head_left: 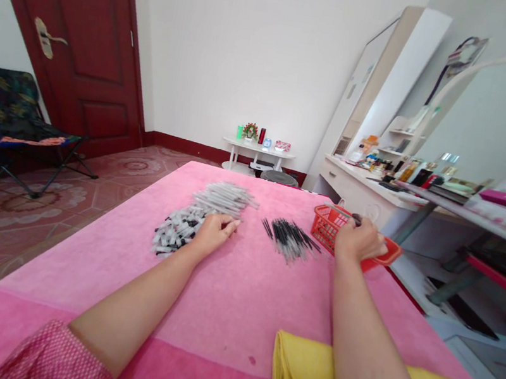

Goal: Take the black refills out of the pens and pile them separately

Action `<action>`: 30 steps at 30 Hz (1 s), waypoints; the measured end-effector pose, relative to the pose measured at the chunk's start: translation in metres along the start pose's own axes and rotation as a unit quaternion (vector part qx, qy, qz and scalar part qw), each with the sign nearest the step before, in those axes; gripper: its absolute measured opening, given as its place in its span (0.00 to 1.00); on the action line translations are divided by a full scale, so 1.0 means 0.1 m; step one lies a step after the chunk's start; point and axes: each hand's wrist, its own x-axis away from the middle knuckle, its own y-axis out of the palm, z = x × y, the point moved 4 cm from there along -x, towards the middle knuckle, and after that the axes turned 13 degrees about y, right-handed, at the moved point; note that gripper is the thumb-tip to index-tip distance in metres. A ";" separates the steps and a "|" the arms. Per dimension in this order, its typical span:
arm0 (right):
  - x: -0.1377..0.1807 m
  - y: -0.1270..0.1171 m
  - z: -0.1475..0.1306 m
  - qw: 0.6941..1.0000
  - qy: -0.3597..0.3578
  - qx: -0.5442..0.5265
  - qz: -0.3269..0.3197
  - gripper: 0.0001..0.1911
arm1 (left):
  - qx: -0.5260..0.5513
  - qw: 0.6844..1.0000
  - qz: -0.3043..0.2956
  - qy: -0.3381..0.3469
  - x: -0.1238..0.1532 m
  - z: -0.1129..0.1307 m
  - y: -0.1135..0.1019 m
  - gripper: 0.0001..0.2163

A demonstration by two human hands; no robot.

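My right hand (360,240) is over the red plastic basket (326,229) and grips a pen (342,211), a slim pale barrel with a dark end at my fingers. My left hand (217,234) rests beside a heap of clear and black pen caps (174,231), its thumb and fingers pinched together. Whatever is in that pinch is too small to make out. Behind the left hand lies a pile of pale, translucent pen barrels (223,196). Between my hands, black-and-clear pen refills (291,237) are spread in a loose bundle.
A pink cloth (235,302) covers the table. Folded yellow fabric (304,377) lies near me under my right forearm. To the right stands a white dressing table (364,185) crowded with bottles. A folding chair (17,126) is at the left, by the red door (83,15).
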 end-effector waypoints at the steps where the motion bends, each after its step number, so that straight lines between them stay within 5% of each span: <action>1: 0.01 0.01 -0.01 1.000 -0.005 0.013 0.000 0.16 | -0.011 1.000 -0.009 0.003 0.00 0.00 0.01 0.17; 7: 0.17 -0.04 -0.26 0.995 -0.097 -0.024 0.024 0.15 | -0.120 0.991 -0.046 0.018 0.00 0.09 0.00 0.13; 12: 0.59 0.11 -0.65 0.953 -0.223 -0.140 -0.147 0.12 | -0.251 0.966 -0.004 0.056 -0.06 0.17 -0.14 0.14; 16: 1.20 0.36 -0.88 0.882 -0.311 -0.141 -0.324 0.12 | -0.314 0.949 -0.022 -0.020 -0.05 0.02 -0.17 0.18; 21: 1.90 0.54 -0.96 0.810 -0.423 -0.060 -0.400 0.18 | -0.333 0.941 -0.046 -0.047 -0.01 -0.12 -0.12 0.18; 27: 2.06 0.55 -0.94 0.795 -0.442 -0.049 -0.414 0.16 | -0.335 0.941 -0.037 -0.026 0.00 -0.10 -0.11 0.15; 30: 1.94 0.50 -0.91 0.822 -0.388 -0.117 -0.400 0.13 | -0.312 0.950 -0.001 -0.007 -0.01 -0.02 -0.16 0.12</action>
